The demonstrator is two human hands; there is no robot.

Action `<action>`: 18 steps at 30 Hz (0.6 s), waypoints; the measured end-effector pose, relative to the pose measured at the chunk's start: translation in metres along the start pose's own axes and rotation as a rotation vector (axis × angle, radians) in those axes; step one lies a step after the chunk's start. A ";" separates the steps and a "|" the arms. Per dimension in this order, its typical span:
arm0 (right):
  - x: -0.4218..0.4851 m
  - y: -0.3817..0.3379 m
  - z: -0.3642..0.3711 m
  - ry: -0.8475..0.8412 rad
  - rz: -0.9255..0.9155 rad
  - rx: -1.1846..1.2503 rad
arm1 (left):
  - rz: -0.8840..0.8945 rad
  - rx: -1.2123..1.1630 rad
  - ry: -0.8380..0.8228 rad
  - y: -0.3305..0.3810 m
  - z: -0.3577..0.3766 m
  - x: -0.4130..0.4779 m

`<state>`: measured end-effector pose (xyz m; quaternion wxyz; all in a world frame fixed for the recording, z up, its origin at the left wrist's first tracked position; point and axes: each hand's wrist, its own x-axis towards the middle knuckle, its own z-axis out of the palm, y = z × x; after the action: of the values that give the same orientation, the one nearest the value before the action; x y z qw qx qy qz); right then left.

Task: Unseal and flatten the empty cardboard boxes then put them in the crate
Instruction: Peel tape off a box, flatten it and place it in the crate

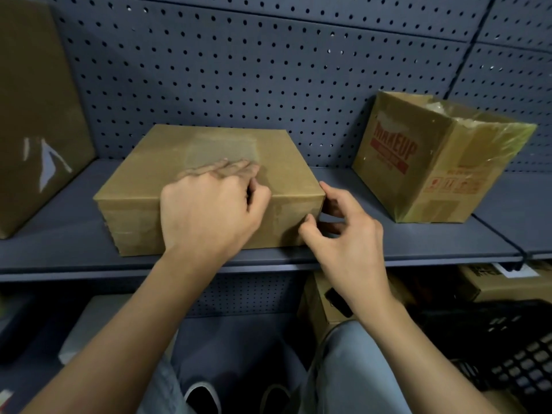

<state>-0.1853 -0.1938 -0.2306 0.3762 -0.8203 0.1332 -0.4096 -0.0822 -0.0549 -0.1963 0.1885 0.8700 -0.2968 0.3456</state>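
A shut flat box (209,144) sits in the middle of a grey shelf (373,246), with its front side close to the shelf's front edge. A strip of clear tape (221,149) runs across its top, and you cannot see what is inside. To the right of the flat box, well apart from it, a printed box (433,174) with red letters stands tipped on the shelf. Its top is open, with shiny tape along the flaps, but its inside is hidden. To the left of the flat box a big box (35,130) stands on the shelf, partly cut off by the picture's edge. Below and to the right of the flat box, under the shelf, there is a black crate (507,348) with holes in its sides, and what is in it is too dark to tell. The hands are apart. The left hand (209,210) lies over the flat box's front top edge, with its fingers straight and flat on the lid. The right hand (343,234) holds the flat box's front right corner, with the thumb on the front and curled fingers round the side. There is bare shelf on both sides of the flat box. Behind the flat box stands a wall (268,70) full of small holes.
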 end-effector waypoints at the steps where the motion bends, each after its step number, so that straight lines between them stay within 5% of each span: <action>1: 0.000 0.000 0.000 0.000 0.003 0.000 | 0.000 0.000 0.006 0.000 0.000 0.000; 18: -0.002 -0.008 0.001 0.025 0.122 0.059 | -0.008 0.022 0.085 0.003 0.001 -0.002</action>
<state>-0.1864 -0.1867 -0.2263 0.4228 -0.7940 0.1754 -0.4000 -0.0846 -0.0572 -0.1980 0.1927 0.8578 -0.2810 0.3847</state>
